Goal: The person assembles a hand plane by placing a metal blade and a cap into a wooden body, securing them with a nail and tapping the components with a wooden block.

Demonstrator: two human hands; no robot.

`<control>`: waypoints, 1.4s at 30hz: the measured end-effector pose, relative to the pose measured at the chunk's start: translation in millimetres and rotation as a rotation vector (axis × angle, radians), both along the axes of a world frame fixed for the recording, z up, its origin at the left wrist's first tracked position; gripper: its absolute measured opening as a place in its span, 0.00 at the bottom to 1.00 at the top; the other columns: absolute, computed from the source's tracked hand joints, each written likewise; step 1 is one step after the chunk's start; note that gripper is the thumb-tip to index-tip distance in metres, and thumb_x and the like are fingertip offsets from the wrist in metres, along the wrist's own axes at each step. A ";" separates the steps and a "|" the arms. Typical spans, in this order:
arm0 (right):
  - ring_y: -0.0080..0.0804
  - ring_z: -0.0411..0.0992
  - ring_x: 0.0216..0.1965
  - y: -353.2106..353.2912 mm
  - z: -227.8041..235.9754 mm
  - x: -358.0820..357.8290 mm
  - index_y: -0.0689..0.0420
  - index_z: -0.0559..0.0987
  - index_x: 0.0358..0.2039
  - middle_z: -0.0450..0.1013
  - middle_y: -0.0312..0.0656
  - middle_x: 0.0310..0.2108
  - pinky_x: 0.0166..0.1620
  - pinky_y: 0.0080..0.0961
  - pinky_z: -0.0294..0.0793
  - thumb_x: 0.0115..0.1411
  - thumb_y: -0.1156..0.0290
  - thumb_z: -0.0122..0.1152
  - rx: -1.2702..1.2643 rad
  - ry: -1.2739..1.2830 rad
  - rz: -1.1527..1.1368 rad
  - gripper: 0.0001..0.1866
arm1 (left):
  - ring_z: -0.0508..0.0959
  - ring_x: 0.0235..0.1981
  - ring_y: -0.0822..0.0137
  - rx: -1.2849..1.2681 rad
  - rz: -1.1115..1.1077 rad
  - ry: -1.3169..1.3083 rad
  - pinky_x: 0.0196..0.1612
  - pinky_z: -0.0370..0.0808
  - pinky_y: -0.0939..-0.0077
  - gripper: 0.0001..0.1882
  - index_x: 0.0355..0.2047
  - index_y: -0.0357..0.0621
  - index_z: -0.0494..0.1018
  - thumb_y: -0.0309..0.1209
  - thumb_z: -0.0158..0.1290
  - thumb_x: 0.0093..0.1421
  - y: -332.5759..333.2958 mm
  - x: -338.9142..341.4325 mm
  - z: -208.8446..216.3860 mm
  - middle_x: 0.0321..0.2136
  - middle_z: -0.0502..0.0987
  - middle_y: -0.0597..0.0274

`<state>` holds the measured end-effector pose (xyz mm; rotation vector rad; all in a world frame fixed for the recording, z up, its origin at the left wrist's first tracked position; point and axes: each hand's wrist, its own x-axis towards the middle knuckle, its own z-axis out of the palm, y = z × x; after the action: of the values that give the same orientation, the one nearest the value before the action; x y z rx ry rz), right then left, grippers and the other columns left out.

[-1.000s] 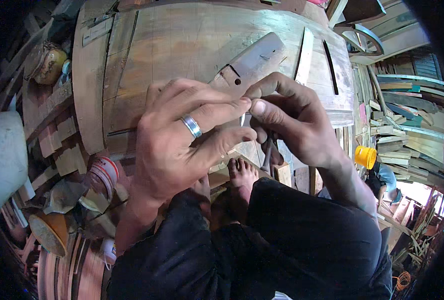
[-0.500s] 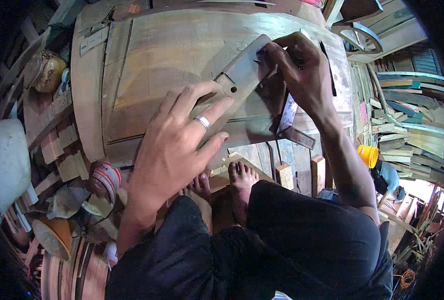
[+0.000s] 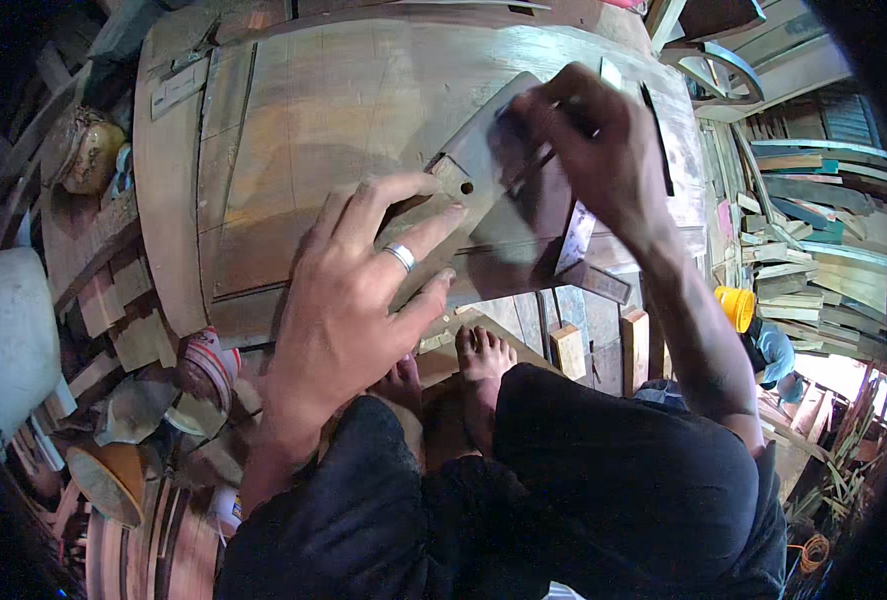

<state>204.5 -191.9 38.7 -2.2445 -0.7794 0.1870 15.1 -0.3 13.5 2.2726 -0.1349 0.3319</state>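
Note:
My left hand, a silver ring on one finger, reaches over a flat wooden strip that lies slantwise across the worktop. Its fingers are spread and bent beside a dark round hole in the strip; contact is hard to judge. Over the strip's greyish far end, my right hand is closed in a pinch and blurred by motion. Whatever sits between its fingertips is too smeared to name. Below that hand, a tool like a try square, with a shiny blade and a dark bar, juts past the near edge.
A broad wooden panel forms the worktop. To the left stand a pale plastic container, a round jar and offcuts. On the right are a yellow bucket and stacked boards. My bare feet are below the near edge.
My right hand has shifted slightly and its fingertips have become blurred over the strip. The left hand's fingers have spread a little; the strip looks nearly unmoved.

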 end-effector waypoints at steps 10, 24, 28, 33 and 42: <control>0.39 0.86 0.32 -13.2 -12.9 34.4 0.60 0.87 0.38 0.86 0.49 0.31 0.38 0.33 0.83 0.68 0.61 0.68 -0.014 -0.132 0.037 0.14 | 0.78 0.56 0.45 -0.001 -0.010 -0.004 0.61 0.76 0.55 0.29 0.56 0.42 0.83 0.22 0.69 0.51 -0.9 1.6 1.2 0.58 0.77 0.51; 0.18 0.81 0.32 -13.4 -6.4 17.5 0.63 0.85 0.41 0.85 0.39 0.32 0.38 0.20 0.78 0.72 0.65 0.68 0.018 -0.051 0.122 0.12 | 0.78 0.58 0.45 0.023 -0.006 -0.069 0.62 0.75 0.55 0.29 0.57 0.45 0.83 0.23 0.70 0.52 1.2 1.2 -4.1 0.58 0.78 0.50; 0.19 0.80 0.33 -6.2 -5.3 6.1 0.63 0.85 0.41 0.85 0.40 0.32 0.39 0.21 0.78 0.73 0.64 0.67 -0.039 -0.100 0.055 0.13 | 0.78 0.57 0.45 0.028 0.001 -0.059 0.62 0.75 0.55 0.29 0.57 0.44 0.83 0.23 0.70 0.51 1.9 -0.1 -8.0 0.58 0.78 0.50; 0.37 0.84 0.31 -10.9 -6.9 25.1 0.61 0.85 0.39 0.84 0.50 0.29 0.38 0.35 0.81 0.68 0.61 0.68 0.001 -0.067 0.024 0.14 | 0.78 0.56 0.45 0.024 0.007 -0.082 0.60 0.75 0.54 0.29 0.56 0.45 0.83 0.24 0.70 0.51 -0.5 1.3 -7.9 0.58 0.78 0.51; 0.39 0.83 0.29 -16.2 -6.8 38.0 0.59 0.84 0.39 0.83 0.50 0.29 0.37 0.36 0.80 0.67 0.63 0.69 -0.045 -0.175 0.009 0.11 | 0.78 0.56 0.46 0.001 0.013 -0.066 0.60 0.75 0.54 0.29 0.56 0.45 0.84 0.25 0.71 0.51 -3.0 2.2 -9.4 0.58 0.78 0.51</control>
<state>242.5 -208.2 31.9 -2.3229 -0.8853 0.0127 17.3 -3.3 4.1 2.2655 -0.1541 0.4144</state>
